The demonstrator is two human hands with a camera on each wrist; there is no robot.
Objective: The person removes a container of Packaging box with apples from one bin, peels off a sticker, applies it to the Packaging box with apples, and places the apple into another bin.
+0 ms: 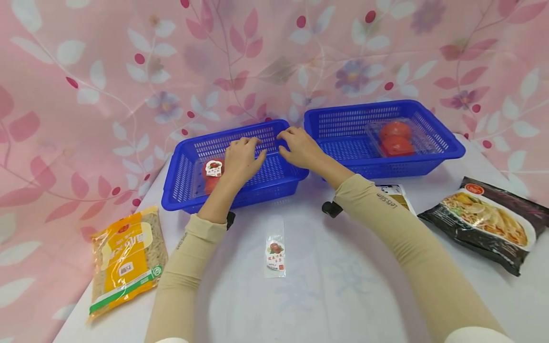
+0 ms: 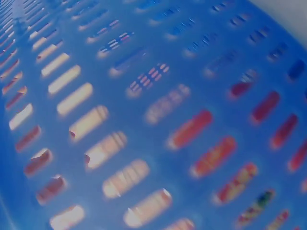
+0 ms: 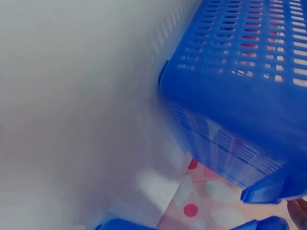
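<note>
My left hand [image 1: 242, 157] is held over the left blue basket [image 1: 274, 167], fingers loosely bent, with nothing in its grasp. Beside it in that basket lies a clear pack of red round fruits [image 1: 211, 185] bearing a white sticker [image 1: 213, 167]. Near the right end of the same basket is my right hand [image 1: 300, 148], its thumb and fingers apart and nothing between them. The left wrist view is filled by the slotted basket wall [image 2: 158, 139]. In the right wrist view the basket's end [image 3: 235, 105] shows, with a fingertip [image 3: 298, 213] at the edge.
A second blue basket [image 1: 343, 147] at right contains a clear tray of red fruits [image 1: 396, 138]. A yellow food bag [image 1: 126, 259] lies at left, a black noodle bag [image 1: 489, 219] at right. My right sleeve partly covers another pack [image 1: 399, 196]. A sticker strip [image 1: 275, 255] lies in front.
</note>
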